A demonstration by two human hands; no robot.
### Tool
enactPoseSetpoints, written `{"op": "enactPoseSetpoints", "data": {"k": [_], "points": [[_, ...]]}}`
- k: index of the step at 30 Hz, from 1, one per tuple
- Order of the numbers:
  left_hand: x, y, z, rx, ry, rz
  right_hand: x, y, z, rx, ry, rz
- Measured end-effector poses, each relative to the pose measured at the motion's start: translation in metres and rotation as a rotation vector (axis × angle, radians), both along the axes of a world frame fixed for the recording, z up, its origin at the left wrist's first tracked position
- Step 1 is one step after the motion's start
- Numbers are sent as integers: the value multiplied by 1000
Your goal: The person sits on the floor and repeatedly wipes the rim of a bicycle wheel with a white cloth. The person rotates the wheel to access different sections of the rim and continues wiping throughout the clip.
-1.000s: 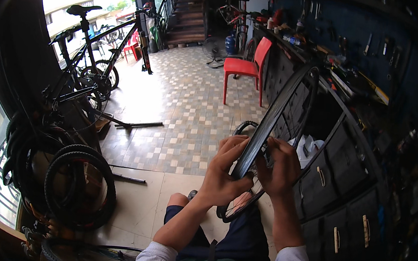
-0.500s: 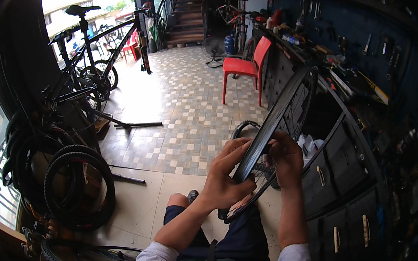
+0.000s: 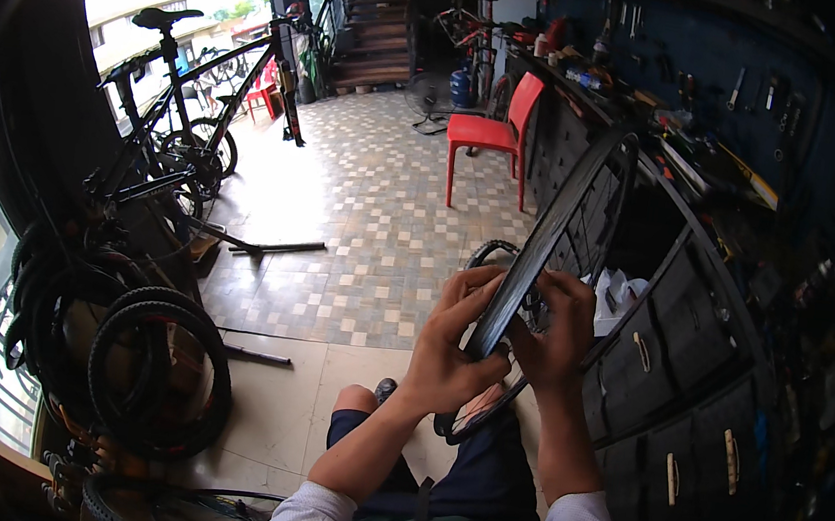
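A bicycle wheel (image 3: 540,239) leans up from between my legs toward the workbench, its bare black rim bed facing me with no tyre on that stretch and thin spokes behind. My left hand (image 3: 452,344) grips the rim's left side, thumb bent across its near face and fingers curled round the edge. On the other side, my right hand (image 3: 555,329) has bent fingers pressed against the rim, thumb toward the spokes. Whether its fingertips pinch anything small is hidden. The wheel's lower part rests close to my lap.
Black drawers (image 3: 642,350) line the right under a tool-covered workbench. A red chair (image 3: 485,131) stands ahead. A bicycle without a front wheel (image 3: 218,53) stands at the left, above loose tyres (image 3: 160,376). A second wheel (image 3: 483,255) lies beyond the held one.
My right hand has shifted slightly left and down along the rim, closer to my left hand. The left hand and wheel have hardly moved.
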State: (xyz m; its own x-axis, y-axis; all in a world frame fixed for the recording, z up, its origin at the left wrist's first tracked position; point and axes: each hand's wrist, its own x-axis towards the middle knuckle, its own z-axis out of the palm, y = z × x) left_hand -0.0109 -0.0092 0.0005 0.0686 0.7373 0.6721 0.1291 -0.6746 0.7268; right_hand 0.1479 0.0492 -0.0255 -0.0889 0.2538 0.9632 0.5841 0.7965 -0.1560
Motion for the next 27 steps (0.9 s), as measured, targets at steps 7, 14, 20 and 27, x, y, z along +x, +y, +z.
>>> {"op": "enactPoseSetpoints", "data": {"k": [7, 14, 20, 27], "points": [[3, 3, -1, 31, 25, -23, 7, 2, 6, -73, 22, 171], [6, -2, 0, 21, 4, -93, 37, 33, 15, -804, 120, 1070], [1, 7, -6, 45, 12, -87, 25, 17, 16, -773, 143, 734], [5, 5, -3, 36, -6, -103, 20, 0, 6, 51, -33, 53]]}}
